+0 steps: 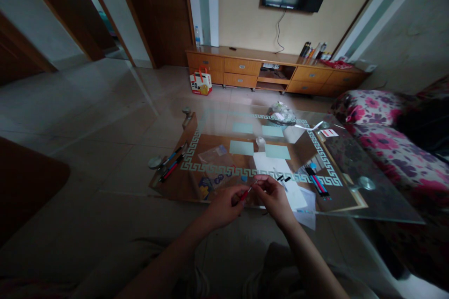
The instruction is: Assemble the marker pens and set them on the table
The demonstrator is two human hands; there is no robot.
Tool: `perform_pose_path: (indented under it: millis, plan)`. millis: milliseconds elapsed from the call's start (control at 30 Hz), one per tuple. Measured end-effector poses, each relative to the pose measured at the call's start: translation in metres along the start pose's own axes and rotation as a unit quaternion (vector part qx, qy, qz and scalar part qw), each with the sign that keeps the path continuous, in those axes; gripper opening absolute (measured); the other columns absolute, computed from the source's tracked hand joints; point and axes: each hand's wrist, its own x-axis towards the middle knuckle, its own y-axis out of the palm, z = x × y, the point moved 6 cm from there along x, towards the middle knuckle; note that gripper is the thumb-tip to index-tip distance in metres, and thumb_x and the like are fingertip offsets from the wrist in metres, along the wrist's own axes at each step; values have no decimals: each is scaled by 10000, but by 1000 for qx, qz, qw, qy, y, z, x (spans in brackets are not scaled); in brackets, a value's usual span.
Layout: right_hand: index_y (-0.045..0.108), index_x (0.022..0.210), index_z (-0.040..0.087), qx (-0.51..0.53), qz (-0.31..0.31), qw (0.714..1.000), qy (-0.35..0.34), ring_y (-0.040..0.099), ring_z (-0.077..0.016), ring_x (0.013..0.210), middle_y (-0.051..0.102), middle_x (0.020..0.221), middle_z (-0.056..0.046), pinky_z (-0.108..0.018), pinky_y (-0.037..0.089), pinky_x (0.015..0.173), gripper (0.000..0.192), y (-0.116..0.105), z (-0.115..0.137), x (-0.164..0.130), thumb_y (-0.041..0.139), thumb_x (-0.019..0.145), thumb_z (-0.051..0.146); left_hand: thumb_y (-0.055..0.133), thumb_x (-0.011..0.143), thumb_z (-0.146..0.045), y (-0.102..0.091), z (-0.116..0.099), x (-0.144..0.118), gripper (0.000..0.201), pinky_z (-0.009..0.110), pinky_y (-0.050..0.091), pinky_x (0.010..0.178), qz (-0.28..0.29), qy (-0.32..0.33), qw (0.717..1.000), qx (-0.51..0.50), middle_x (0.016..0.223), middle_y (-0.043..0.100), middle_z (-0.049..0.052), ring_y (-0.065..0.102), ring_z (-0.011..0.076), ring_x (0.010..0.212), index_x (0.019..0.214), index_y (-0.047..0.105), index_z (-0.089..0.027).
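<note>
My left hand (224, 205) and my right hand (273, 196) meet over the near edge of a glass coffee table (354, 182). Between them they hold a thin red pen (247, 191): the left fingers grip its red barrel, the right fingers pinch its far tip end. Just beyond the hands lie white paper sheets (277, 168) and two small black caps (283, 178). A row of pens (317, 182) lies to the right of the paper.
More pens (171, 163) lie at the table's left end, and a clear plastic bag (213, 154) is nearby. A crumpled bag (280, 113) sits at the far edge. A floral sofa (382, 135) stands right, a wooden TV cabinet (273, 72) against the far wall.
</note>
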Motion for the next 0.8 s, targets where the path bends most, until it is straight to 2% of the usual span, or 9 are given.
perform_pose_path:
  millis: [267,367,433,533,600,700,800]
  plan:
    - [643,1098,204,-29,-3,1000,-5,650,-180,741,706,932,-67,-280,517,631,444,2,8,-2,758,763,471,560,911,-306,-1,1,0,396,209,465,563,-7,2,1000,-8,836,670,41,598,118,623,1284,582,-173]
    - [632,1119,208,-76,-43,996,-16,628,-177,708,697,956,-74,-273,492,585,461,-10,14,0,723,785,512,566,911,-311,-1,6,0,396,215,476,573,-14,2,1000,-17,850,666,43,602,120,633,1284,582,-179]
    - [636,1093,208,-130,-92,987,-31,612,-178,682,696,938,-76,-274,468,556,424,-25,19,1,676,820,529,561,912,-301,-2,9,0,390,221,486,584,-16,3,1000,-24,884,666,46,609,121,647,1285,581,-189]
    - [658,980,209,-255,-162,951,-61,600,-189,662,695,905,-78,-306,460,590,327,-50,28,1,606,870,512,561,903,-276,-2,12,1,395,225,493,590,-18,1,999,-30,902,657,45,613,123,665,1288,577,-189]
    - [662,938,208,-332,-171,924,-81,602,-199,673,681,894,-83,-338,472,657,295,-59,30,1,547,909,479,571,892,-260,-3,13,1,399,225,495,593,-19,0,999,-29,910,649,45,610,121,674,1283,580,-183]
    - [657,1057,201,-419,-163,889,-89,621,-235,779,627,1037,-124,-390,493,758,309,-66,23,0,537,904,441,567,891,-257,-3,12,1,396,227,499,591,-19,0,999,-36,924,646,50,603,120,678,1279,580,-179]
    - [605,1227,187,-489,-150,855,-88,582,-327,1064,538,1196,-172,-469,466,924,430,-66,9,-2,581,863,415,564,894,-259,-3,12,1,391,230,504,594,-23,0,999,-39,925,648,50,604,122,683,1277,582,-184]
